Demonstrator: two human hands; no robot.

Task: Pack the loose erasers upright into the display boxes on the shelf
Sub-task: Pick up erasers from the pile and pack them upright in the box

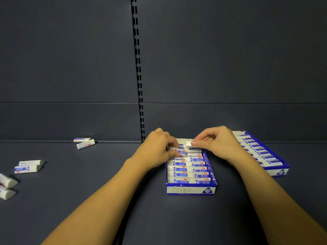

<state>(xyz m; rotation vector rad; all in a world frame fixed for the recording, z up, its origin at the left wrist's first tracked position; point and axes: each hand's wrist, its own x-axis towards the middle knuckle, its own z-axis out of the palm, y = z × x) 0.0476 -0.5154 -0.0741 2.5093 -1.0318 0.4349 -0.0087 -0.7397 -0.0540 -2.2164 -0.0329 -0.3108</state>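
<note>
We are working at the far end of the centre display box (191, 189), the blue-and-white one sitting on the dark shelf (106, 200) straight ahead of us. Our right hand (217, 140) is pinching a white eraser (189, 143) between thumb and fingertips, its grip clamped on the end of it, and is holding it just above the back of the right-hand column. Our left hand (157, 147) is curling its fingers round another eraser (177, 151) lying tilted across the back of the left column, its grip closed on that one too. Both columns nearer to us are looking full, with erasers standing in tidy rows. A second display box (281, 171) is sitting just to the right, partly behind our right forearm, and it appears packed. Loose erasers are still lying on the shelf well off to the left: a pair by the back wall (84, 142), another pair nearer (29, 166), and more at the left edge (7, 187). In our judgement the remaining gap is tight, so pushing either eraser down at an angle could be wedging it crooked or tipping its neighbours out of line. With both hands crowding the same end, one could be knocking the other's eraser loose. Pressing hard could also be sliding the light cardboard box back along the shelf, and we cannot tell how much room is really left under our fingers.
</note>
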